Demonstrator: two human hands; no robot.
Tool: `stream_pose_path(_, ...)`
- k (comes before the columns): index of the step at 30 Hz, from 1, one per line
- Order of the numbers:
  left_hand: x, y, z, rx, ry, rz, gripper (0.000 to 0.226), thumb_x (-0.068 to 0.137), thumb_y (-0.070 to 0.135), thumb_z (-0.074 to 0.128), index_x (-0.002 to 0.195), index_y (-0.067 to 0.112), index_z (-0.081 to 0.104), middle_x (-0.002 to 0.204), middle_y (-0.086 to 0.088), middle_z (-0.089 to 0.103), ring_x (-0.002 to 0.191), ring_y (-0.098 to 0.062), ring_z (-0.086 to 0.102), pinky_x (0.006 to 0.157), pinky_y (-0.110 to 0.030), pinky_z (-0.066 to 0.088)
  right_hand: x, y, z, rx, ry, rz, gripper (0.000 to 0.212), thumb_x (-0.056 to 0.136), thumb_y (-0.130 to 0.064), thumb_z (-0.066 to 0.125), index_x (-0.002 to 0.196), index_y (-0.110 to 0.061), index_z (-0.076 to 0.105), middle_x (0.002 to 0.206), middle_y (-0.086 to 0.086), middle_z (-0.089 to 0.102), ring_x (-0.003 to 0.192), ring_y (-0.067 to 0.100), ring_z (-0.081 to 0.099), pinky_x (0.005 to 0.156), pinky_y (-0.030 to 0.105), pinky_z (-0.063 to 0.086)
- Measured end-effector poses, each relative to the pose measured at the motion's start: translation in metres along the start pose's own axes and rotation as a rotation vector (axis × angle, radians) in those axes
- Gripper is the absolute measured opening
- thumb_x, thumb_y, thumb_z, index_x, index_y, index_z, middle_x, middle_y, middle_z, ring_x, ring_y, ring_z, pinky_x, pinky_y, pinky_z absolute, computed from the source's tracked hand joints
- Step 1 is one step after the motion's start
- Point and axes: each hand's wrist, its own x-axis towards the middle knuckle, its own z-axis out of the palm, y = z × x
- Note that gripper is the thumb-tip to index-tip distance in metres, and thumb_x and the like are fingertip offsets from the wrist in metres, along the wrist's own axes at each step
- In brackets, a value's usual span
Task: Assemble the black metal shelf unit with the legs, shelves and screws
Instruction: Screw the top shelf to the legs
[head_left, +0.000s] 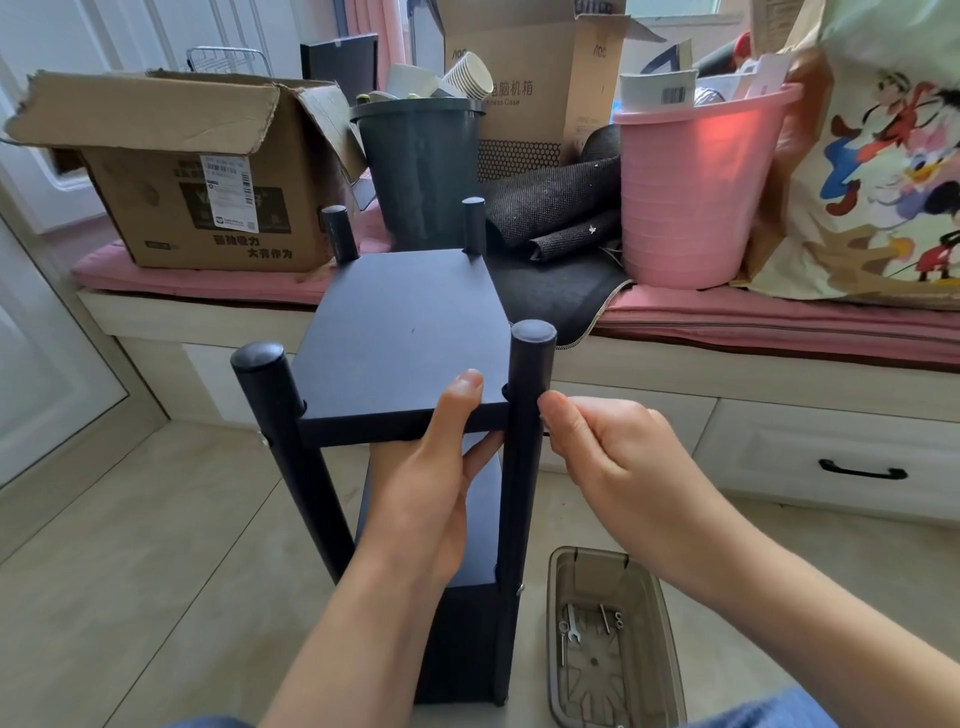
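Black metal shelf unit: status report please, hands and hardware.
Left hand grip on top shelf front edge. Right hand fingers curled beside near-right leg. Spare screws in brown plastic tray. Nothing obstructing.

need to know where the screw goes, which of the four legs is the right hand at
The near right leg: the right hand has its fingertips against it just below the top shelf. The left hand holds that shelf's front edge; the other three legs are untouched.

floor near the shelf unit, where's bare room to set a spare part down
Bare floor lies left of the shelf unit. Right of it the tray of hardware takes the near floor. The pink cushion behind is crowded with boxes and buckets.
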Motion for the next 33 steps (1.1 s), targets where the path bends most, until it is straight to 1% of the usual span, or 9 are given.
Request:
stream_pose_path(5,-0.001,-0.001,0.002,0.02,0.017,-0.017,0.068,0.074,0.028,0.073,0.138,0.018,0.055,0.124,-0.007,0.069,0.112,-0.025,0.069,0.081,-0.035,0.061,-0.007,-0.001,-0.01,-0.131,0.024,-0.013,0.043,0.092,-0.051,0.037,0.066,-0.018,0.045,0.059,0.002,0.052,0.054,0.019,0.043,0.055,0.034,0.038)
stream_pose_path(8,0.0,-0.001,0.002,0.02,0.018,-0.016,0.055,0.084,0.02,0.071,0.137,0.017,0.056,0.115,-0.002,0.07,0.11,-0.023,0.07,0.08,-0.033,0.061,-0.008,-0.002,-0.009,-0.212,-0.022,-0.025,0.039,0.094,-0.047,0.034,0.067,-0.021,0.043,0.058,0.001,0.051,0.053,0.019,0.043,0.053,0.033,0.037)
stream_pose_path(10,0.001,-0.002,0.001,0.018,0.009,-0.021,0.042,0.091,0.015,0.067,0.132,0.018,0.059,0.112,0.0,0.07,0.111,-0.023,0.07,0.08,-0.033,0.061,-0.004,-0.004,-0.007,-0.062,-0.059,0.04,0.044,0.1,-0.038,0.036,0.062,-0.017,0.039,0.053,-0.004,0.041,0.051,0.015,0.034,0.054,0.032,0.029)
stream_pose_path(12,-0.001,-0.001,0.003,0.022,0.002,-0.029,0.038,0.091,0.015,0.066,0.128,0.02,0.061,0.112,0.0,0.071,0.112,-0.024,0.069,0.08,-0.032,0.061,-0.001,-0.008,-0.01,0.301,-0.124,0.235,0.047,0.105,-0.027,0.038,0.06,-0.015,0.039,0.052,-0.003,0.03,0.051,0.015,0.025,0.055,0.033,0.021)
stream_pose_path(15,-0.002,0.0,0.003,0.037,0.01,-0.023,0.039,0.088,0.018,0.067,0.127,0.022,0.06,0.118,-0.004,0.07,0.112,-0.024,0.069,0.08,-0.033,0.061,0.002,-0.011,-0.011,0.579,-0.21,0.413,0.048,0.106,-0.029,0.037,0.061,-0.014,0.044,0.051,-0.001,0.027,0.047,0.013,0.023,0.054,0.027,0.024)
stream_pose_path(20,-0.001,-0.001,0.002,0.028,0.04,-0.008,0.055,0.086,0.017,0.068,0.139,0.016,0.054,0.121,-0.009,0.066,0.115,-0.028,0.067,0.08,-0.035,0.062,-0.003,-0.002,-0.011,0.061,-0.032,0.092,0.048,0.098,-0.043,0.04,0.06,-0.017,0.057,0.053,-0.001,0.047,0.05,0.007,0.039,0.053,0.024,0.032)
stream_pose_path(24,0.0,-0.002,0.002,0.038,0.033,0.0,0.048,0.089,0.015,0.067,0.136,0.018,0.056,0.116,-0.003,0.068,0.113,-0.025,0.068,0.076,-0.032,0.061,-0.007,-0.003,-0.012,-0.031,-0.04,0.031,0.034,0.099,-0.032,0.049,0.07,-0.015,0.057,0.061,0.004,0.057,0.051,0.012,0.041,0.051,0.023,0.033)
stream_pose_path(28,-0.002,-0.002,0.002,0.05,-0.009,-0.005,0.046,0.079,0.026,0.07,0.124,0.021,0.063,0.112,-0.004,0.071,0.11,-0.025,0.07,0.076,-0.03,0.06,-0.001,-0.006,-0.009,0.396,-0.135,0.306,0.044,0.104,-0.027,0.042,0.064,-0.013,0.053,0.048,-0.003,0.035,0.047,0.012,0.028,0.053,0.027,0.022)
stream_pose_path(33,-0.003,0.001,0.002,0.06,-0.016,-0.001,0.056,0.079,0.029,0.068,0.132,0.013,0.058,0.125,-0.015,0.067,0.114,-0.03,0.068,0.081,-0.033,0.061,0.0,-0.011,-0.011,0.849,-0.28,0.522,0.043,0.105,-0.032,0.04,0.068,-0.012,0.048,0.05,-0.001,0.026,0.05,0.016,0.021,0.053,0.028,0.023)
